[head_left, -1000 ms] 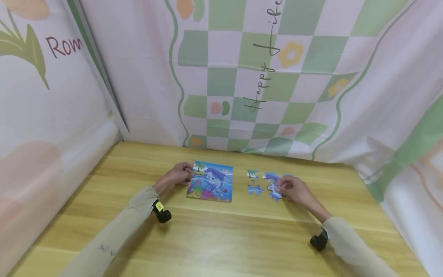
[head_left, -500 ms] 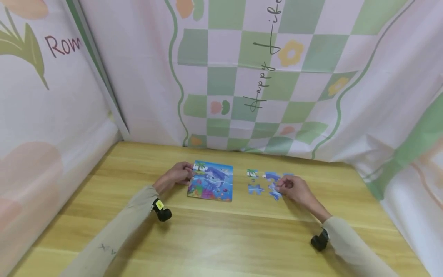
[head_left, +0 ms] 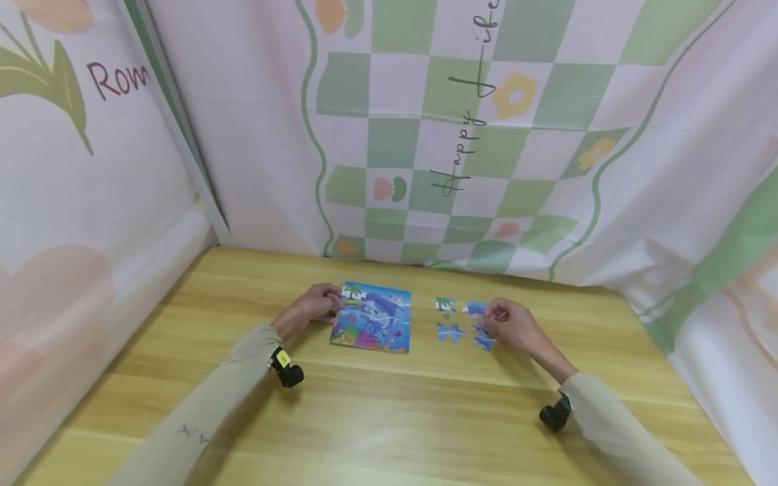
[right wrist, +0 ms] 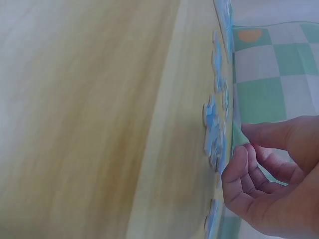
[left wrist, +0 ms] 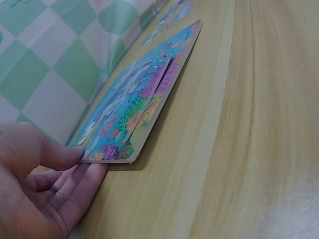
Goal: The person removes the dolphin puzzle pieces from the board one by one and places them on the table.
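My left hand (head_left: pixel 317 304) pinches the left edge of a jigsaw puzzle board (head_left: pixel 372 317) with a dolphin and sea picture. In the left wrist view, the thumb lies on top of the board's corner (left wrist: pixel 117 154) and fingers reach beneath it. My right hand (head_left: pixel 510 324) hovers at the loose puzzle pieces, fingers loosely curled; I see no piece between thumb and fingers in the right wrist view. Near its fingertips lie a dolphin piece (head_left: pixel 475 308) and a blue piece (head_left: pixel 485 341). A palm-tree piece (head_left: pixel 444 304) and a star-shaped blue piece (head_left: pixel 451 332) lie further left.
Wooden table (head_left: pixel 365 418) carries the board and the pieces. A green-and-white checked curtain (head_left: pixel 450 155) hangs along its back edge. White cloth (head_left: pixel 134 175) closes off the left side, with more cloth at the right. In the right wrist view, another blue piece (right wrist: pixel 212 216) lies below the hand.
My right hand has shifted slightly back and left, off the lower blue piece where its fingertips were. My left hand and the board keep their place.
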`<action>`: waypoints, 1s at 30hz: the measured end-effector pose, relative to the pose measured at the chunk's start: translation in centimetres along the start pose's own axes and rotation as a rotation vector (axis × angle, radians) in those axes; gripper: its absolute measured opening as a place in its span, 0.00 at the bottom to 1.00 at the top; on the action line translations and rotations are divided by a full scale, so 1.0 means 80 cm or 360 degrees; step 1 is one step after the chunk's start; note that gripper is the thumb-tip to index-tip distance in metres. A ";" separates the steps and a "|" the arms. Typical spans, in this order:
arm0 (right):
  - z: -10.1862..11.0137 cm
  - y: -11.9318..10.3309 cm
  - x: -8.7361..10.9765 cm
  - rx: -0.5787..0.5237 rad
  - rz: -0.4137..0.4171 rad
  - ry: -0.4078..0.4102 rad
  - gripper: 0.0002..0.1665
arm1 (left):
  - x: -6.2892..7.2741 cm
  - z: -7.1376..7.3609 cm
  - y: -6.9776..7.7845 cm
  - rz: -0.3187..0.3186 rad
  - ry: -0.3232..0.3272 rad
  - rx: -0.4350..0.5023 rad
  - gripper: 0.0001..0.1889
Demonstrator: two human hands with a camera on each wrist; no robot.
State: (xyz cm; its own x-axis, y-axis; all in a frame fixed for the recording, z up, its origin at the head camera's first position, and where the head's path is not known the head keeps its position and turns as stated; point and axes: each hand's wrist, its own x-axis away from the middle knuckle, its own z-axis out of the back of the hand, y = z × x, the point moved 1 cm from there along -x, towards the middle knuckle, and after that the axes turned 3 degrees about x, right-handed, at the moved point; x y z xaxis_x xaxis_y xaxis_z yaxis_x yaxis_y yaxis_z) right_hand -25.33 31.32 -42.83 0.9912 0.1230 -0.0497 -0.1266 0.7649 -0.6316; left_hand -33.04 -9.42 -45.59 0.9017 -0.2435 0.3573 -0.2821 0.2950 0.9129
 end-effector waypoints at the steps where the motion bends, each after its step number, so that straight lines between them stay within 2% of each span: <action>1: -0.001 -0.003 -0.001 -0.0011 0.0005 -0.0004 0.08 | 0.000 0.000 0.000 0.0009 0.0009 -0.0004 0.23; 6: -0.012 -0.014 -0.006 -0.0083 0.0042 -0.0051 0.07 | 0.000 0.000 0.000 0.0009 0.0040 -0.0014 0.24; 15: -0.031 -0.048 -0.017 -0.0136 0.0137 -0.0123 0.09 | 0.001 -0.002 -0.004 -0.0057 0.0001 0.0018 0.23; 20: -0.049 -0.076 -0.029 -0.0119 0.0149 -0.0185 0.06 | 0.000 -0.002 -0.004 -0.0051 0.0019 0.0016 0.23; 30: -0.087 -0.114 -0.051 -0.0134 0.0186 -0.0358 0.11 | 0.000 -0.001 -0.002 -0.0029 0.0010 0.0017 0.24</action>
State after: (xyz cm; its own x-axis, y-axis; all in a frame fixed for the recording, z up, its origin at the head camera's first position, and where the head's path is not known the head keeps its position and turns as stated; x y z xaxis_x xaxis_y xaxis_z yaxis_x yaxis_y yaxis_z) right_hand -27.97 19.45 -42.25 0.9352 0.3518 0.0412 -0.2264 0.6831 -0.6943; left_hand -32.95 -9.44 -45.77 0.9088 -0.2426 0.3396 -0.2693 0.2807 0.9212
